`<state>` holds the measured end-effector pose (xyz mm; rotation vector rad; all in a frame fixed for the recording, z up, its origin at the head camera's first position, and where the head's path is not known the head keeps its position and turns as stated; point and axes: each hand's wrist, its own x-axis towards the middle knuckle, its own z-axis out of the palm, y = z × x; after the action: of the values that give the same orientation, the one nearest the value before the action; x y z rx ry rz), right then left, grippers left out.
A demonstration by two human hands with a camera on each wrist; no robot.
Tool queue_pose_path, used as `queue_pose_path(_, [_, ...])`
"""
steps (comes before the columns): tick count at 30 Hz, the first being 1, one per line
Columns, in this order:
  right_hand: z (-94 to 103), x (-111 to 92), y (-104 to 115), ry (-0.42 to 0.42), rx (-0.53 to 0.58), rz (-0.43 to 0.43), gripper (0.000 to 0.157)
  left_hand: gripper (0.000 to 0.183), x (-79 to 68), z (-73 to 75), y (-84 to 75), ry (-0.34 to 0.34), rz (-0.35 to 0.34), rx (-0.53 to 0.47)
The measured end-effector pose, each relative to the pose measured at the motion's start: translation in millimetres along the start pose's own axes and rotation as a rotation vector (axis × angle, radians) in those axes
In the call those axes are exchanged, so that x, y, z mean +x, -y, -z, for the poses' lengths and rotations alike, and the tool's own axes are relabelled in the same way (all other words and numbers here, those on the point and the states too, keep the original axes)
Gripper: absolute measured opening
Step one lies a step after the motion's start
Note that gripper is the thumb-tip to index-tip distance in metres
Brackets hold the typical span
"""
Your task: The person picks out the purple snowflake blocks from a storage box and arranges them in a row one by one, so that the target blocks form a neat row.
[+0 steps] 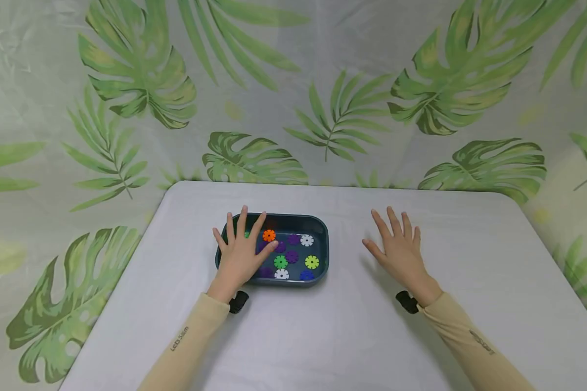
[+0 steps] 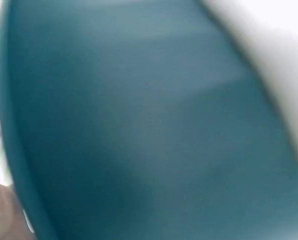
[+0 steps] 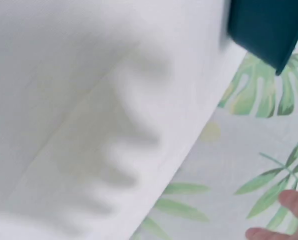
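A dark teal tray (image 1: 322, 228) stands on the table, left of the middle, with several notched plastic discs in it. Among them are an orange disc (image 1: 269, 235), a green disc (image 1: 281, 262), a yellow-green disc (image 1: 312, 262) and a white disc (image 1: 306, 240). Over the tray's left part my left hand (image 1: 239, 255) is spread, fingers straight, covering some discs; whether it touches the tray I cannot tell. My right hand (image 1: 401, 256) is spread above the table, right of the tray, holding nothing. In the left wrist view the tray's outer wall (image 2: 149, 120) fills most of the picture, blurred.
A white cloth covers the table (image 1: 332, 336). Behind it hangs a pale curtain (image 1: 342, 43) printed with green leaves. Each wrist wears a small black camera, one at the left wrist (image 1: 238, 302) and one at the right wrist (image 1: 407, 302).
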<state>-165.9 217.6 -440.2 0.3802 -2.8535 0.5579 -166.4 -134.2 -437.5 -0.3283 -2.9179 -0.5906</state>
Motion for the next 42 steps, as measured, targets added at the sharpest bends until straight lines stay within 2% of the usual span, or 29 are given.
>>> queue_pose_path(4, [-3.4,11.8,15.9,-0.002,0.220,0.113,0.065,0.066,0.7,13.4,16.1,-0.047,-0.021,-0.175])
queue_pose_path(8, [-8.1,25.2,39.9,0.059,0.489,0.158,0.058,0.058,2.0,20.9,40.8,-0.078,-0.010,-0.416])
queue_pose_path(10, [-1.6,29.7,60.1,0.129,0.624,0.142,0.054,0.054,1.7,21.7,53.7,-0.078,0.016,-0.540])
queue_pose_path(11, [-3.5,32.7,66.9,0.166,0.691,0.131,0.052,0.053,0.0,25.5,55.3,-0.065,0.041,-0.602])
queue_pose_path(14, [-8.4,41.0,84.6,0.309,0.883,0.083,0.050,0.051,-3.0,29.3,62.7,0.005,0.115,-0.807])
queue_pose_path(17, [-23.4,50.1,92.6,0.448,1.004,0.031,0.050,0.052,-5.0,25.3,69.4,0.065,0.175,-0.965])
queue_pose_path(18, [-25.0,52.4,96.7,0.492,1.024,0.011,0.049,0.051,-4.4,19.5,75.0,0.070,0.182,-1.006])
queue_pose_path(20, [-29.1,56.3,104.0,0.567,1.032,-0.035,0.048,0.050,-3.7,8.7,83.0,0.068,0.191,-1.058])
queue_pose_path(23, [-35.7,60.8,112.5,0.644,1.006,-0.114,0.045,0.047,-3.8,-0.2,86.8,0.069,0.206,-1.118])
queue_pose_path(29, [-51.1,65.6,122.9,0.713,0.936,-0.240,0.042,0.044,-4.4,-8.5,89.5,0.063,0.221,-1.208])
queue_pose_path(34, [-59.5,66.9,129.4,0.727,0.887,-0.303,0.040,0.044,-4.5,-10.1,90.4,0.065,0.240,-1.246])
queue_pose_path(42, [-70.7,67.6,134.7,0.659,0.819,-0.337,0.028,0.045,-4.9,-12.3,93.5,0.064,0.251,-1.279])
